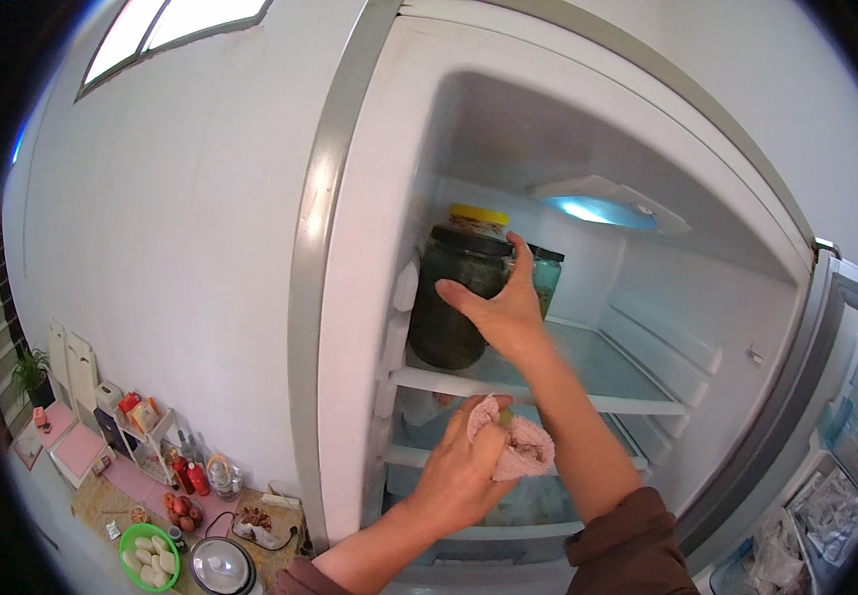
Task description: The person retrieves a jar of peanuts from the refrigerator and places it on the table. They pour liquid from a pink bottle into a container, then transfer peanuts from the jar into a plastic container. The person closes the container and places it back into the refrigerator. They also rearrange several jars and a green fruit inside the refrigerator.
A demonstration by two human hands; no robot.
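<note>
In the open refrigerator, a large dark glass jar [447, 312] with a black lid stands at the left of the top shelf [607, 364]. My right hand [507, 312] is spread against the jar's side, thumb on its front and fingers towards its right; whether it grips firmly cannot be told. A smaller jar with a yellow lid [479, 216] shows above and behind the large one. To the right, partly behind my fingers, is a greenish jar [546, 279] with a dark lid. My left hand [466, 465], lower down before the shelves, is closed on a crumpled pink cloth [526, 450].
The refrigerator door [838, 416] hangs open at right, with bags in its bins. A lamp housing [607, 204] juts from the compartment's ceiling. Lower shelves hold bagged items. At lower left, a counter carries a green basin [125, 561] of white pieces, a lidded pot [222, 567] and red bottles [197, 478].
</note>
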